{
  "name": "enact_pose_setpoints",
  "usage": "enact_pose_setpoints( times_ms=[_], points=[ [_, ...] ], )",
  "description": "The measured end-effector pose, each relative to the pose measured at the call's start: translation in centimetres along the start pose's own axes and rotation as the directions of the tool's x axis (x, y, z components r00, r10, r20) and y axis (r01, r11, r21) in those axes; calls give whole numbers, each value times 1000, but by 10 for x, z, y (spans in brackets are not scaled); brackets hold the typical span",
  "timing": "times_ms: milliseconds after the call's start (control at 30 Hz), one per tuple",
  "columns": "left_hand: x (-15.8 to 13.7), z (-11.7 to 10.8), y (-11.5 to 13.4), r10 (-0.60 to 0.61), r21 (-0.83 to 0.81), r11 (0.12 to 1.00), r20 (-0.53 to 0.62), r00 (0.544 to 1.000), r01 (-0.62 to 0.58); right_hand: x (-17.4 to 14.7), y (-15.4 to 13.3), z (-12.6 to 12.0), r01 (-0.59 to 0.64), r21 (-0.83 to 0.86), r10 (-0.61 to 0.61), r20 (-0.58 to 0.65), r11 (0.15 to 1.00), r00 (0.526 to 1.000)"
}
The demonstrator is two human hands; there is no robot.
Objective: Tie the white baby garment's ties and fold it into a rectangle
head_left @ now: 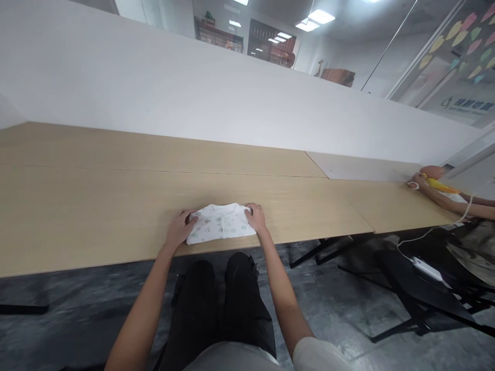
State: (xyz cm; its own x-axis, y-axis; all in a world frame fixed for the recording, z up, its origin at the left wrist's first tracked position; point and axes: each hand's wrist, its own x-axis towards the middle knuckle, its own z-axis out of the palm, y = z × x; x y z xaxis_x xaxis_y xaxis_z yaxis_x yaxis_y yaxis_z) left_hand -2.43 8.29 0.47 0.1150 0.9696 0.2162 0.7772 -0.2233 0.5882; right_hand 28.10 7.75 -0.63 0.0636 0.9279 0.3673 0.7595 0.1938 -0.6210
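A folded white baby top (pixel 221 224) with a small printed pattern lies near the table's front edge. Its round neckline faces the far side, and a front opening runs down its middle. My left hand (pixel 180 228) grips its left side, thumb on top of the cloth. On the opposite side my right hand (pixel 255 217) holds the right edge in the same way, with the thumb on the fabric. The fingertips under or behind the cloth are partly hidden.
The long wooden table (pixel 96 206) runs along a white partition (pixel 174 93). At the far right, another person's arm (pixel 441 198) rests on the table beside a yellow and orange item (pixel 439 185). A black folding chair (pixel 410 283) with a white power strip (pixel 427 269) and cable stands below.
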Motion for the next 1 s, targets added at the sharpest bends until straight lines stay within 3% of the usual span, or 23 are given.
enact_pose_setpoints(
  times_ms=[467, 633, 733, 867, 1000],
  points=[
    [-1, -1, 0, 11, -3, 1000, -9, 1000, -11, 0, -5, -3, -19, 9, 19, 11, 1000, 1000],
    [0, -1, 2, -11, -39, 999, -25, 1000, 10, 1, -9, -7, -114, 163, 118, -20, 980, 993],
    [1, -6, 7, -25, -104, 994, -46, 999, 20, 1, -10, -12, -174, 430, 212, -43, 886, 976],
    [5, -27, 24, 22, -291, 955, -93, 995, -48, 4, -22, -34, -132, 741, 212, -14, 658, 977],
    [10, -67, 56, 142, -553, 802, -189, 972, -224, 15, -50, -74, -16, 835, 157, -85, 550, 984]
  ],
)
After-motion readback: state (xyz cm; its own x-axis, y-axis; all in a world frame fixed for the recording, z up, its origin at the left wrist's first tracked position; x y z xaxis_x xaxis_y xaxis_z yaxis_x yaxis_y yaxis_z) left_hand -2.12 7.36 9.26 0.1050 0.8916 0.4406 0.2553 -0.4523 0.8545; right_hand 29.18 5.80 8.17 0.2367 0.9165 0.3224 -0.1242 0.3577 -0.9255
